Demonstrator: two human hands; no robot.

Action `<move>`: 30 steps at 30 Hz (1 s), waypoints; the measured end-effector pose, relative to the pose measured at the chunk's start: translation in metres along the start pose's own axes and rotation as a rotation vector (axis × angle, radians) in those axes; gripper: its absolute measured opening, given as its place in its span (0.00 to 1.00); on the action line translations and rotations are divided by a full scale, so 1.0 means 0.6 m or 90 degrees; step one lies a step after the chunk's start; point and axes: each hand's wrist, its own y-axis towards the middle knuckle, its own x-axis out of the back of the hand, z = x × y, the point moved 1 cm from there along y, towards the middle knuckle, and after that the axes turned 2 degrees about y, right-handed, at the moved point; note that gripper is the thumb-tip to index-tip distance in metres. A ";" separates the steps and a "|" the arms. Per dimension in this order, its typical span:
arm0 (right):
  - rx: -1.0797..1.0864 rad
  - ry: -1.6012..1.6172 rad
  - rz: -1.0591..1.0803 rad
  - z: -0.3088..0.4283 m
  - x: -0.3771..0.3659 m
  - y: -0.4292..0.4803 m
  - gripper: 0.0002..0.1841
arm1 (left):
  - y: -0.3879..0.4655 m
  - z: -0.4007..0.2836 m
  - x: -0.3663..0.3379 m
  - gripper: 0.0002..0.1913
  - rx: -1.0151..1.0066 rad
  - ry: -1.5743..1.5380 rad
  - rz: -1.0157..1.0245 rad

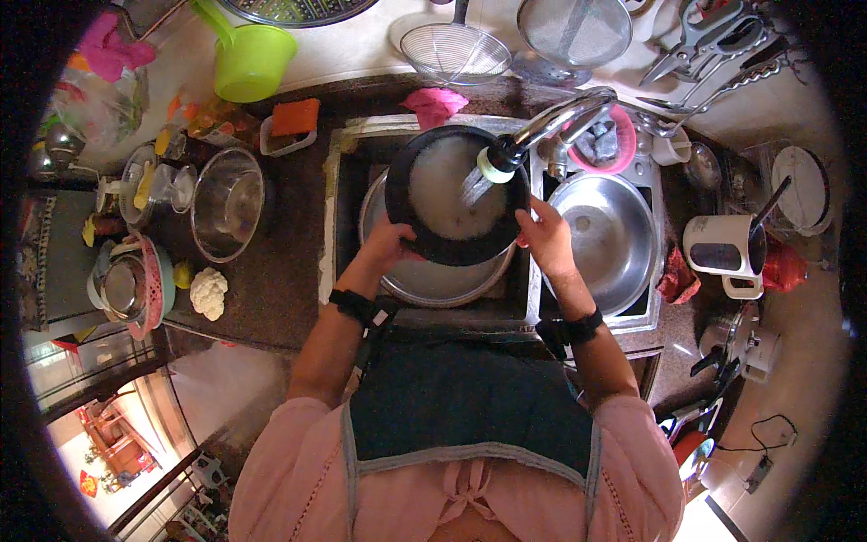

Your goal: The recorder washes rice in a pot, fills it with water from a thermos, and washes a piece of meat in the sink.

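A round black pot (460, 252) is held up over the left sink bowl (352, 152) by both my hands. My left hand (391, 244) grips its near left rim, thumb on top. On the right side of the rim, my right hand (550, 237) has hold of it; the fingers underneath are mostly hidden. Water (475, 190) runs from the faucet head (498, 161) into the pot, where cloudy whitish liquid (440, 183) lies. Whatever is at the bottom cannot be made out. Below the pot, a wide metal basin (447, 281) sits in the sink, partly covered.
A steel basin (603, 237) occupies the right sink bowl. To the left are a metal bowl (230, 210), a cauliflower (208, 294) and stacked colanders (152, 284). A white jug (718, 244) stands right. Strainers (455, 53) and scissors (704, 40) hang behind; a pink cloth (437, 105) lies behind the sink.
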 end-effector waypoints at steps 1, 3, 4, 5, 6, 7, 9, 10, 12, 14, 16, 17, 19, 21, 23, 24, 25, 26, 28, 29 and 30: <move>-0.019 0.017 0.014 0.002 -0.001 -0.012 0.16 | 0.003 0.009 0.012 0.32 -0.002 0.001 -0.001; -0.042 0.094 0.007 0.013 -0.008 -0.030 0.16 | 0.005 0.017 0.027 0.27 0.049 0.019 -0.005; -0.018 0.099 -0.006 0.018 -0.008 -0.034 0.17 | 0.002 0.015 0.021 0.27 0.050 0.021 -0.003; 0.006 0.105 -0.019 0.020 -0.007 -0.036 0.17 | -0.003 0.014 0.015 0.26 0.044 0.025 -0.016; 0.022 0.095 -0.023 0.020 -0.004 -0.031 0.17 | -0.011 0.006 0.005 0.24 0.038 0.029 -0.029; 0.023 0.096 -0.026 0.016 0.002 -0.021 0.17 | -0.010 0.008 0.006 0.24 0.037 0.032 -0.027; 0.066 -0.048 -0.031 0.015 0.012 -0.003 0.16 | -0.008 0.014 0.012 0.23 0.142 -0.029 -0.035; -0.032 -0.018 -0.002 0.032 0.020 -0.003 0.18 | -0.010 0.016 0.011 0.23 0.139 -0.029 -0.037; -0.067 0.022 0.011 0.013 0.031 0.010 0.18 | -0.017 0.022 -0.001 0.23 0.134 -0.039 -0.047; -0.028 0.059 -0.029 -0.046 0.052 0.036 0.19 | -0.030 0.012 -0.022 0.26 0.111 -0.007 -0.055; 0.012 -0.117 -0.121 -0.080 0.082 0.063 0.18 | -0.055 -0.006 -0.049 0.28 0.090 0.023 -0.067; 0.004 -0.144 -0.164 -0.094 0.097 0.074 0.18 | -0.071 -0.021 -0.069 0.33 0.038 0.055 -0.094; 0.013 -0.211 -0.176 -0.074 0.106 0.084 0.15 | -0.089 -0.027 -0.062 0.37 -0.024 0.081 -0.135; 0.082 -0.165 -0.176 -0.054 0.108 0.089 0.14 | -0.089 -0.021 -0.041 0.44 -0.051 0.062 -0.146; 0.077 -0.193 -0.212 -0.058 0.110 0.109 0.16 | -0.101 -0.023 -0.036 0.44 -0.083 0.052 -0.168; 0.083 -0.191 -0.212 -0.058 0.105 0.111 0.16 | -0.110 -0.024 -0.033 0.45 -0.109 0.041 -0.193; 0.067 -0.173 -0.201 -0.059 0.100 0.112 0.16 | -0.117 -0.022 -0.027 0.45 -0.114 0.041 -0.194; 0.051 -0.155 -0.191 -0.060 0.094 0.112 0.16 | -0.123 -0.019 -0.019 0.45 -0.150 0.067 -0.188; 0.116 -0.111 -0.119 -0.069 0.066 0.095 0.16 | -0.142 -0.021 -0.015 0.44 -0.191 0.091 -0.188; 0.117 -0.125 -0.047 -0.066 0.046 0.081 0.15 | -0.155 -0.025 -0.015 0.44 -0.205 0.092 -0.210; 0.108 -0.096 0.017 -0.060 0.020 0.061 0.16 | -0.171 -0.030 -0.016 0.44 -0.219 0.094 -0.233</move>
